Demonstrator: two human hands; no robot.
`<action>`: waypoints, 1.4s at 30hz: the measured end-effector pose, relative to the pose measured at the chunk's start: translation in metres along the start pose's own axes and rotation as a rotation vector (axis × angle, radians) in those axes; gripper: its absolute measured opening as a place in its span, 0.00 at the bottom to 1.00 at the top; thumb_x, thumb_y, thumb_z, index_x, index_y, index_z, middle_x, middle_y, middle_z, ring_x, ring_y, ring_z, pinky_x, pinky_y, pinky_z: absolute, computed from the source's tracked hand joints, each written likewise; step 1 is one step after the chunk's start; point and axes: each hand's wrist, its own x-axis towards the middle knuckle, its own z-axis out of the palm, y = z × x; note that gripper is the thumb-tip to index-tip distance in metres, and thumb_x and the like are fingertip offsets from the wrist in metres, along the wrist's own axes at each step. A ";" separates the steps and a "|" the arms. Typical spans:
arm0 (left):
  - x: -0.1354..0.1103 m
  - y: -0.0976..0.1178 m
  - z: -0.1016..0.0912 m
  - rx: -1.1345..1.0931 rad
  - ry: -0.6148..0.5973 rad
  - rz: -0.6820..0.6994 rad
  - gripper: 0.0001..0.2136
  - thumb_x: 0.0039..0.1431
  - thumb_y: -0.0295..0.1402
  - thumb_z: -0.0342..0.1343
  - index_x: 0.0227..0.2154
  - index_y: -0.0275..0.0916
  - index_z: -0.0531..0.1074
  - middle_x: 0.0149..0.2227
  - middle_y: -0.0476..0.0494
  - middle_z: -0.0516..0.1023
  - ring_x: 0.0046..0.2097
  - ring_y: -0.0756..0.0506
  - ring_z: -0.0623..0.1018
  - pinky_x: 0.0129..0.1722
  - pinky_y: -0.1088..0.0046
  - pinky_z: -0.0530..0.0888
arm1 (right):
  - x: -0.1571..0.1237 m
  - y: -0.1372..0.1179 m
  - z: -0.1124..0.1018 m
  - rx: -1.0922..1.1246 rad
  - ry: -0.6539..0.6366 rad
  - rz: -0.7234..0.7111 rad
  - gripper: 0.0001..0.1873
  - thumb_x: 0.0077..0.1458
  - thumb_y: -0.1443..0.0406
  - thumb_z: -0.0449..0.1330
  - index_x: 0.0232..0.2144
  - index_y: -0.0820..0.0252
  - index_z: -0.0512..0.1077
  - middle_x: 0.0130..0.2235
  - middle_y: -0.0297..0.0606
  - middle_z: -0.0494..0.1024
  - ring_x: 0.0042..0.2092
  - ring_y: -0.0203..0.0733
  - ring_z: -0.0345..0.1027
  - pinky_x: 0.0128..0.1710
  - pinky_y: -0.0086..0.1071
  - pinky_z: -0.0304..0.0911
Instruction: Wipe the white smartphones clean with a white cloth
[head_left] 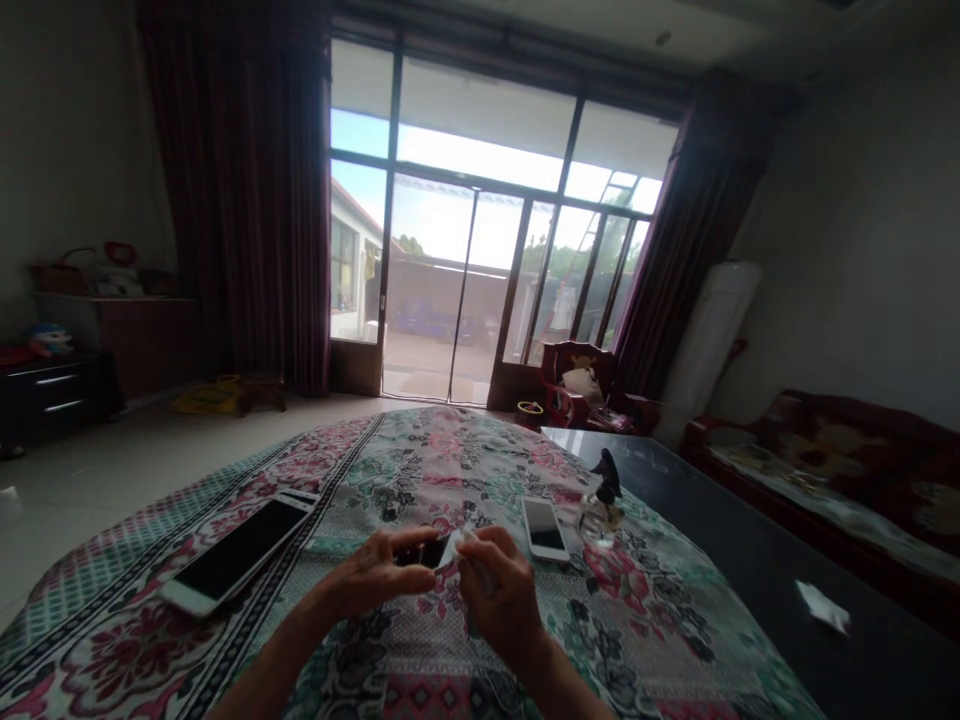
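Patterned cloth (420,470) covers the near table; dark glossy tabletop (750,560) is exposed to the right, and the bright glass doors (480,270) far behind backlight everything.

Left hand (379,575) is closed around a small dark phone (424,551), pinched by its edges just above the cloth. Right hand (501,590) has fingers closed on a small white wipe (455,545), touching the phone's right end. The grip detail is dim; I can't tell how firm.

Risks, as I judge them:
- An edge pinch plus rubbing force could twist the phone out of the fingers; the cloth underneath would soften a drop.
- The glass spray bottle (600,505) stands near and to the right of the right hand, with a white phone (545,528) between them. An outward elbow swing could tip it onto that phone.
- The large phone (240,555) lies to the left, near the cloth's edge; dragging the cloth could shift it.

Room: open cloth lies near and far of the hands. The white scrap (823,605) on the bare tabletop is well apart.
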 end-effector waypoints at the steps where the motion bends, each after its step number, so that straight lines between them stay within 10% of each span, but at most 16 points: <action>1: 0.000 0.000 0.000 0.011 -0.001 0.003 0.25 0.48 0.39 0.59 0.53 0.45 0.72 0.46 0.51 0.79 0.49 0.40 0.73 0.48 0.69 0.69 | -0.001 0.002 0.001 -0.013 0.000 -0.002 0.09 0.54 0.71 0.56 0.35 0.55 0.73 0.33 0.37 0.71 0.34 0.37 0.68 0.33 0.29 0.65; 20: 0.000 -0.004 -0.002 -0.030 0.000 0.017 0.25 0.48 0.40 0.60 0.52 0.44 0.72 0.47 0.51 0.78 0.48 0.40 0.73 0.47 0.69 0.68 | -0.002 -0.010 0.003 -0.020 -0.013 0.000 0.07 0.55 0.72 0.56 0.34 0.56 0.72 0.34 0.37 0.71 0.34 0.37 0.68 0.32 0.28 0.65; 35: 0.010 -0.020 0.048 0.575 -0.058 0.206 0.35 0.43 0.48 0.65 0.55 0.40 0.68 0.56 0.39 0.73 0.56 0.36 0.70 0.59 0.61 0.61 | -0.006 0.045 -0.011 -0.248 -0.082 0.270 0.08 0.56 0.64 0.56 0.32 0.58 0.75 0.33 0.37 0.75 0.36 0.40 0.70 0.38 0.31 0.64; 42: 0.005 -0.013 0.032 0.614 -0.085 0.173 0.36 0.43 0.43 0.64 0.59 0.46 0.63 0.64 0.42 0.62 0.63 0.33 0.62 0.62 0.56 0.57 | -0.011 0.045 -0.008 -0.218 -0.171 0.293 0.08 0.57 0.64 0.55 0.33 0.58 0.75 0.34 0.38 0.75 0.37 0.41 0.70 0.39 0.32 0.64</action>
